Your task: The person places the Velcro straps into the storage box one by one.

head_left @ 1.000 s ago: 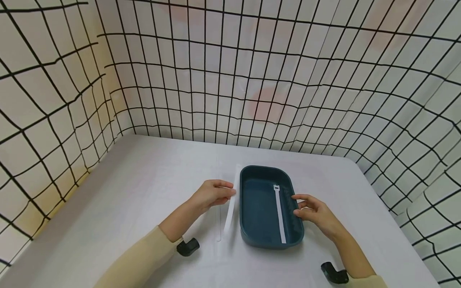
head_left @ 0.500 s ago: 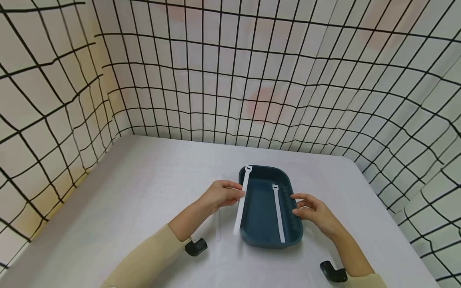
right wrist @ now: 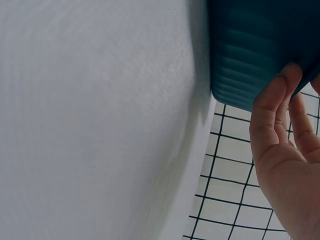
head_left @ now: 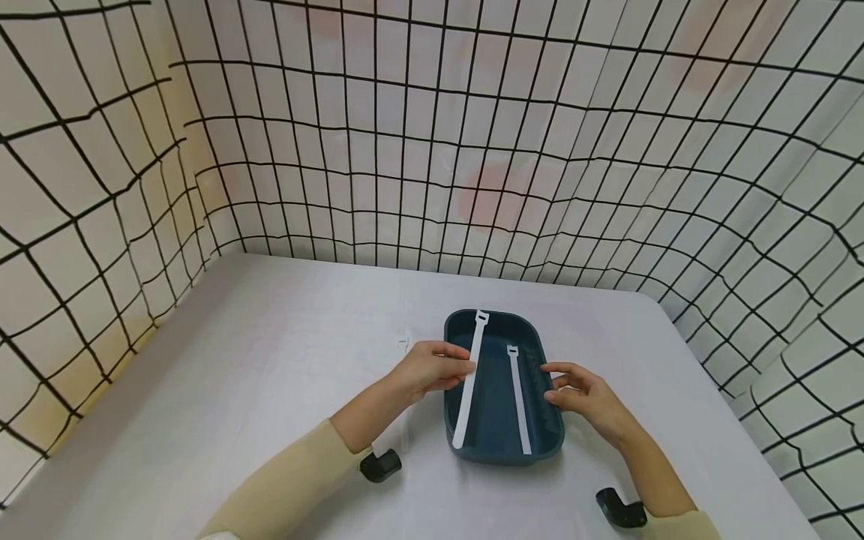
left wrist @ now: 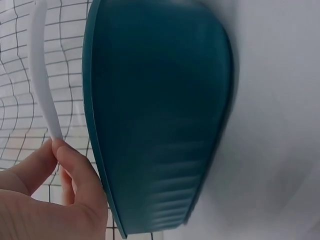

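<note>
A dark teal bin [head_left: 496, 427] stands on the table with a white cable tie [head_left: 520, 405], flat with a slotted head, lying inside it. My left hand [head_left: 435, 369] pinches a second white cable tie [head_left: 468, 405] near its middle, over the bin's left side. In the left wrist view that cable tie [left wrist: 40, 75] rises from between thumb and fingertips, apart from the bin's rim [left wrist: 89, 100]. On the right, my right hand [head_left: 579, 388] holds the bin's edge by the fingertips. The right wrist view shows the fingertips [right wrist: 289, 72] against its outer wall.
A white-covered table [head_left: 304, 322] lies under the bin. Black wire mesh [head_left: 378, 150] stands behind and at both sides. A faint, thin pale outline [head_left: 406, 431] marks the table left of the bin. Each wrist carries a black camera [head_left: 380, 466].
My left hand has moved right, bringing the pinched cable tie from beside the bin to over its left part. The right hand stays at the bin's edge.
</note>
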`<state>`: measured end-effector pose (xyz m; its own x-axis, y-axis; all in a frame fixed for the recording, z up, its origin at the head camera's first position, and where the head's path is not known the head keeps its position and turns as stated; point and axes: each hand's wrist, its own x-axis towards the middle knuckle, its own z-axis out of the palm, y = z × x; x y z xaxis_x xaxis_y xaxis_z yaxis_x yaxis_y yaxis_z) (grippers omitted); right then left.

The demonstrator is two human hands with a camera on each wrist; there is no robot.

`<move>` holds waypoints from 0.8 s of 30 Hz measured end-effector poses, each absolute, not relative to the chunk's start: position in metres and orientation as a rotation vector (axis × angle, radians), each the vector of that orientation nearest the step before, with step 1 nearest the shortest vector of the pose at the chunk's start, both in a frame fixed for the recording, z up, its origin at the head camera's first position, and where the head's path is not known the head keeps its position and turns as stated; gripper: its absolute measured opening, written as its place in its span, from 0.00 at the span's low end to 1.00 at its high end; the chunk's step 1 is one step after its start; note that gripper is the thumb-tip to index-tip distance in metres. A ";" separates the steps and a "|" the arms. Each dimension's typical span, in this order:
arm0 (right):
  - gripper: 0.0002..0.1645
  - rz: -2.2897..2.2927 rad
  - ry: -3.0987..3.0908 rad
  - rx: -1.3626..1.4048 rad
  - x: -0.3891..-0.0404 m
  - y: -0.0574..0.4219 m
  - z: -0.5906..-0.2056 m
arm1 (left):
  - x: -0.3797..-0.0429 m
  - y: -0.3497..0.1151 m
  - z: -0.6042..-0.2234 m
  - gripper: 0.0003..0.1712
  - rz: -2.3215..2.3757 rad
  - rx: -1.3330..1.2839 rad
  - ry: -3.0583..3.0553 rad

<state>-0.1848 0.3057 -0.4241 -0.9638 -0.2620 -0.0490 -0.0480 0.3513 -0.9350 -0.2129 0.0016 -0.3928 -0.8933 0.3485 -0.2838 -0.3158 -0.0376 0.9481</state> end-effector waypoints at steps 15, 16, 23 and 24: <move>0.31 -1.657 2.423 -0.280 -0.184 0.305 -0.423 | -0.215 0.028 -0.390 0.15 1.990 0.044 1.765; 0.31 -1.656 2.422 -0.276 -0.184 0.305 -0.423 | -0.215 0.030 -0.389 0.15 1.995 0.039 1.751; 0.31 -1.644 2.419 -0.249 -0.184 0.305 -0.421 | -0.214 0.045 -0.389 0.13 2.012 0.003 1.730; 0.30 -1.642 2.418 -0.248 -0.183 0.305 -0.421 | -0.215 0.047 -0.389 0.12 2.011 -0.006 1.735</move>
<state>-0.1833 0.3051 -0.4210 -0.9643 -0.2536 -0.0767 -0.0223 0.3662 -0.9303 -0.2150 0.0474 -0.3894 -0.8845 0.3504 -0.3080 -0.3561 -0.0804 0.9310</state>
